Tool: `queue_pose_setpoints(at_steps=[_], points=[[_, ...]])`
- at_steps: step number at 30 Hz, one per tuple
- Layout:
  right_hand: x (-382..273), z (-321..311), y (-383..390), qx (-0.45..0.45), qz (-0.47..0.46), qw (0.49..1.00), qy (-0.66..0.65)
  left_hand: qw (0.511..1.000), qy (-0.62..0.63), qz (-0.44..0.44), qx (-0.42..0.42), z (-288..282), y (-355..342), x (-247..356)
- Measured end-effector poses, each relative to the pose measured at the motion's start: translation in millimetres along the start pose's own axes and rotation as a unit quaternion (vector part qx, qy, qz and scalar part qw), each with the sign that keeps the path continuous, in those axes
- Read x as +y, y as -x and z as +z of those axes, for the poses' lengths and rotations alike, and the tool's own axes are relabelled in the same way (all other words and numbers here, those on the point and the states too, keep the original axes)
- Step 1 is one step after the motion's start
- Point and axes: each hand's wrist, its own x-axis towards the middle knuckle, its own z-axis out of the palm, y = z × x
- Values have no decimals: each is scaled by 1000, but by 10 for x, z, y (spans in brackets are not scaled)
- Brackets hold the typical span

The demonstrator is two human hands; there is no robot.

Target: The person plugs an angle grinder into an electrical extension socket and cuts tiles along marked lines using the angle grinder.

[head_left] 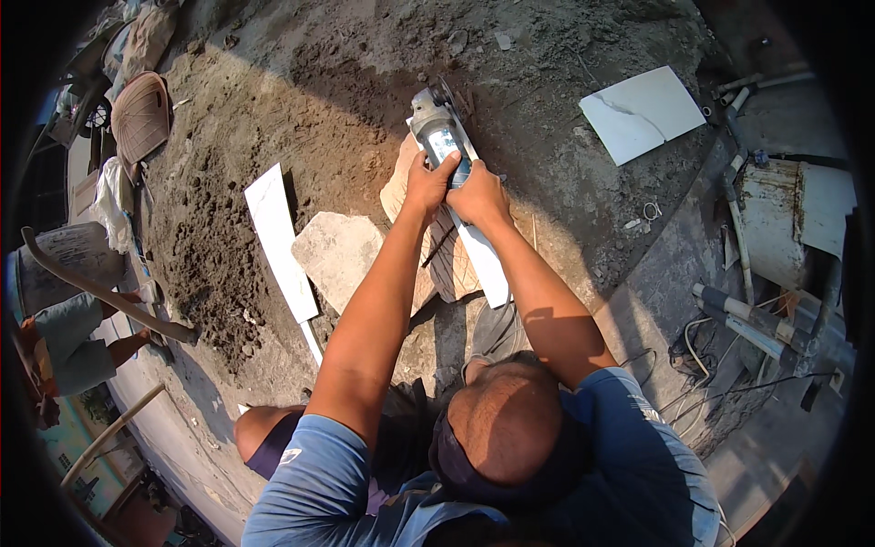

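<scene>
An angle grinder (441, 137) is gripped between both my hands, its head and disc pointing away from me. My left hand (425, 190) wraps round the left side of its body, thumb on top. My right hand (480, 196) closes round the rear of the body. Beneath the grinder runs a long white tile strip (486, 269), which lies on a brown block (458, 272). Whether the disc touches the tile I cannot tell. A pale, rough stone slab (339, 251) sits to the left of the block.
Left of the slab lies another white tile strip (278, 239), beside loose dark soil (202, 251). A marbled white tile (643, 113) rests at the far right. Pipes (743, 319) and cables (697, 365) clutter the right side. At the left, another person (77, 342) stands near a long wooden handle (109, 294).
</scene>
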Motion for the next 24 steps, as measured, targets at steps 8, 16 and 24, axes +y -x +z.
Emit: queue_pose_setpoints(at_steps=[8, 16, 24], points=[[119, -115, 47, -8, 12, 1000, 5, 1000, -11, 6, -4, 130, 39, -103], [272, 288, 285, 4, -77, 996, -40, 993, -90, 59, 47, -161, 369, -292], [794, 12, 252, 77, -165, 979, -95, 990, 101, 58, -83, 284, 623, 76]])
